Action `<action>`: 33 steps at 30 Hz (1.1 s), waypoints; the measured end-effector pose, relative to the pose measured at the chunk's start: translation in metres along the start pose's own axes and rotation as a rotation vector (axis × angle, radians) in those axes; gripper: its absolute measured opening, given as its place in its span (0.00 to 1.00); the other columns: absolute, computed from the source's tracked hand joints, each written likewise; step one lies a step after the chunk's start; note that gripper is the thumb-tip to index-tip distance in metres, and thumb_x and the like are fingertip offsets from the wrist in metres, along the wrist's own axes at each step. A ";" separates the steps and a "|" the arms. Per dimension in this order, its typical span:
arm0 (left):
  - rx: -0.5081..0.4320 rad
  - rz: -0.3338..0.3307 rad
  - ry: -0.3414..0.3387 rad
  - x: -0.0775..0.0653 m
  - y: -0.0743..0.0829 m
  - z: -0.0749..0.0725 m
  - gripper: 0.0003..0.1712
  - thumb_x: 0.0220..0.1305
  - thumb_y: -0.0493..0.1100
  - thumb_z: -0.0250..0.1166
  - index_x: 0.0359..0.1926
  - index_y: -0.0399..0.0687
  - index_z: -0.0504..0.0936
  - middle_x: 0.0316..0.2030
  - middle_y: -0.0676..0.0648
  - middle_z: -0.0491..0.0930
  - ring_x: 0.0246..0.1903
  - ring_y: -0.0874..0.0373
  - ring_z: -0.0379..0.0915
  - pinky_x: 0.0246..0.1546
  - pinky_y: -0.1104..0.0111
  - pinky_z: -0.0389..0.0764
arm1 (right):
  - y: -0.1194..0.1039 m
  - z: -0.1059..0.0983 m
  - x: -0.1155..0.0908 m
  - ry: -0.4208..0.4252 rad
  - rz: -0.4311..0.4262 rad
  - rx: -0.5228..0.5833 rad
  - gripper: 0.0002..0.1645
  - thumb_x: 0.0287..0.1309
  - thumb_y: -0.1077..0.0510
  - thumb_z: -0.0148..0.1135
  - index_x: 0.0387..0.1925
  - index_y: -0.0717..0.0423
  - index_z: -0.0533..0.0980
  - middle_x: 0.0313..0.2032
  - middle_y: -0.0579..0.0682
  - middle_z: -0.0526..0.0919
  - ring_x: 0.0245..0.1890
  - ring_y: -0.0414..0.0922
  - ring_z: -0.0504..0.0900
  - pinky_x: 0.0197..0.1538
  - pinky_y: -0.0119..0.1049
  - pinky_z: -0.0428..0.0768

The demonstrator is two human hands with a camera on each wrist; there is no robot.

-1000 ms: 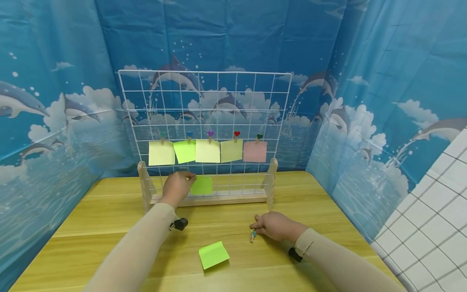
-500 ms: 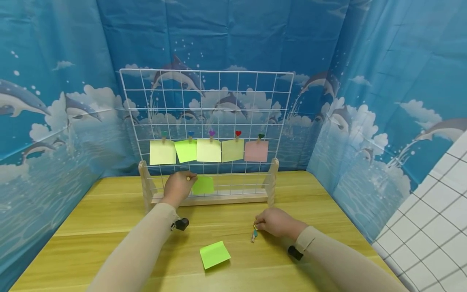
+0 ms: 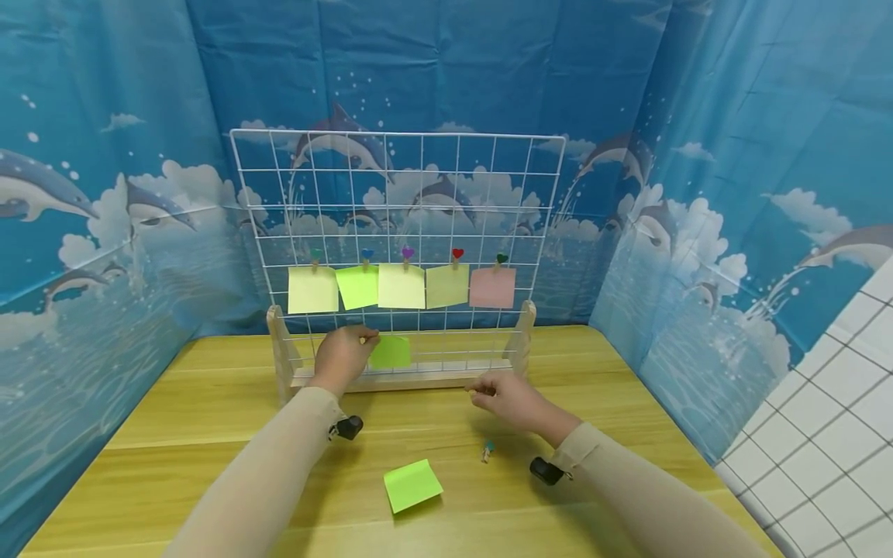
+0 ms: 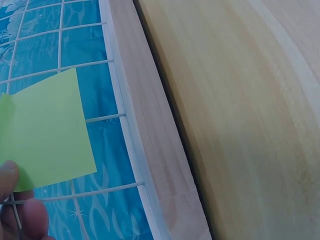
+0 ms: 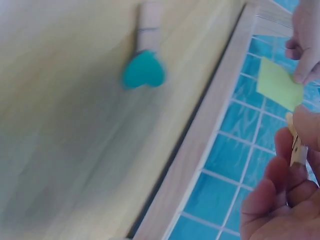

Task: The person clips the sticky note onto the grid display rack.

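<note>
My left hand [image 3: 342,359] pinches a green sticky note [image 3: 391,353] by its left edge against the lower part of the white wire grid [image 3: 422,208]. In the left wrist view, the thumb lies on the front of the note and fingers show behind the wires. Right of the note and a little lower, my right hand [image 3: 511,400] is raised above the table. Its thumb and fingers pinch a small wooden clothespin [image 5: 299,152], partly hidden by them. On the table below lies another clothespin [image 3: 487,452], which carries a teal heart [image 5: 144,70].
Five-wide row aside, several notes, one a pink note [image 3: 492,288], hang from heart clothespins along the grid's middle. A wooden base [image 3: 412,381] supports the grid. Another green sticky note [image 3: 413,487] lies on the yellow wood table [image 3: 230,457]. A dolphin-print curtain [image 3: 446,70] stands behind.
My right hand has picked up a clothespin from beside the teal-heart one and moved up and left toward the grid. My left hand keeps its pinch on the note.
</note>
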State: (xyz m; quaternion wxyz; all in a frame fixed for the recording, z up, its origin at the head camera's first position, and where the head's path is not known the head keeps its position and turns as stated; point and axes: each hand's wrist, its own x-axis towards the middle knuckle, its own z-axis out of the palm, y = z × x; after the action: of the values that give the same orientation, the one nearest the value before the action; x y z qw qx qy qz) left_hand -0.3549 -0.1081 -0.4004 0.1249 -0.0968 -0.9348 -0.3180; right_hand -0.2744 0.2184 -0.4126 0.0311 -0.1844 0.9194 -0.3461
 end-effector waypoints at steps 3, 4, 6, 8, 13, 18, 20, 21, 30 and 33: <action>-0.001 -0.009 0.000 0.000 0.000 0.000 0.17 0.78 0.54 0.62 0.57 0.55 0.90 0.56 0.48 0.89 0.46 0.51 0.85 0.42 0.57 0.81 | -0.009 0.002 0.006 0.039 0.013 0.086 0.13 0.74 0.58 0.64 0.55 0.52 0.85 0.43 0.48 0.85 0.37 0.42 0.77 0.37 0.35 0.78; -0.002 -0.011 0.000 0.000 0.001 0.000 0.17 0.78 0.54 0.62 0.57 0.56 0.90 0.56 0.48 0.89 0.46 0.51 0.85 0.42 0.57 0.81 | -0.011 0.002 0.008 0.056 0.018 0.108 0.12 0.74 0.59 0.64 0.54 0.52 0.85 0.43 0.48 0.85 0.37 0.42 0.77 0.38 0.35 0.78; -0.004 -0.014 -0.002 0.000 0.002 0.000 0.17 0.78 0.54 0.62 0.58 0.55 0.90 0.57 0.48 0.88 0.46 0.51 0.84 0.42 0.57 0.80 | -0.016 0.004 0.010 0.085 0.021 0.143 0.12 0.73 0.60 0.65 0.54 0.54 0.85 0.42 0.49 0.84 0.37 0.43 0.77 0.39 0.36 0.78; -0.006 -0.017 -0.003 -0.001 0.003 -0.001 0.17 0.78 0.53 0.62 0.58 0.55 0.90 0.57 0.47 0.88 0.46 0.51 0.84 0.41 0.58 0.79 | -0.020 0.005 0.013 0.109 0.036 0.167 0.11 0.72 0.59 0.66 0.53 0.53 0.85 0.42 0.48 0.85 0.39 0.42 0.79 0.41 0.36 0.81; -0.011 -0.020 -0.005 -0.001 0.004 -0.002 0.17 0.78 0.53 0.62 0.57 0.55 0.90 0.56 0.47 0.89 0.40 0.53 0.82 0.37 0.61 0.76 | -0.027 0.009 0.019 0.157 0.071 0.206 0.08 0.72 0.57 0.66 0.50 0.52 0.84 0.44 0.46 0.87 0.44 0.42 0.85 0.46 0.40 0.85; -0.020 -0.025 -0.002 -0.002 0.003 -0.001 0.17 0.78 0.54 0.62 0.57 0.55 0.90 0.56 0.47 0.89 0.39 0.52 0.83 0.37 0.59 0.78 | -0.031 0.010 0.026 0.169 0.050 0.256 0.08 0.73 0.55 0.65 0.48 0.53 0.81 0.41 0.48 0.85 0.41 0.45 0.83 0.41 0.38 0.82; -0.023 -0.027 -0.001 -0.002 0.003 -0.001 0.17 0.78 0.54 0.62 0.57 0.55 0.90 0.56 0.47 0.89 0.43 0.51 0.85 0.40 0.58 0.80 | -0.033 0.010 0.029 0.164 0.038 0.285 0.09 0.74 0.55 0.65 0.49 0.55 0.80 0.38 0.51 0.83 0.36 0.46 0.80 0.37 0.37 0.79; -0.024 -0.028 -0.001 -0.002 0.003 -0.001 0.17 0.78 0.54 0.62 0.57 0.55 0.90 0.56 0.47 0.89 0.45 0.50 0.85 0.41 0.57 0.81 | -0.033 0.010 0.031 0.156 0.026 0.305 0.09 0.74 0.56 0.63 0.50 0.56 0.79 0.36 0.53 0.82 0.33 0.47 0.78 0.35 0.37 0.77; -0.022 -0.034 -0.002 -0.002 0.004 0.000 0.18 0.79 0.55 0.61 0.58 0.55 0.89 0.56 0.47 0.89 0.48 0.50 0.86 0.43 0.57 0.81 | -0.041 0.014 0.043 0.093 -0.013 0.508 0.09 0.75 0.64 0.53 0.52 0.64 0.72 0.29 0.52 0.78 0.31 0.48 0.80 0.40 0.43 0.83; -0.006 -0.043 0.001 -0.001 0.004 0.000 0.18 0.78 0.55 0.62 0.58 0.55 0.90 0.56 0.47 0.89 0.48 0.49 0.86 0.42 0.57 0.82 | -0.044 0.015 0.047 0.101 -0.023 0.527 0.09 0.73 0.65 0.55 0.51 0.63 0.73 0.29 0.51 0.80 0.34 0.50 0.84 0.46 0.48 0.87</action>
State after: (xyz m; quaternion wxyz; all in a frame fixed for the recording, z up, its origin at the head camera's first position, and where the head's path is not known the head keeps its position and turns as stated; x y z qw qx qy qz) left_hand -0.3528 -0.1052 -0.3983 0.1180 -0.0770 -0.9357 -0.3235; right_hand -0.3015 0.1616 -0.3920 0.0284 -0.1628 0.7959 -0.5824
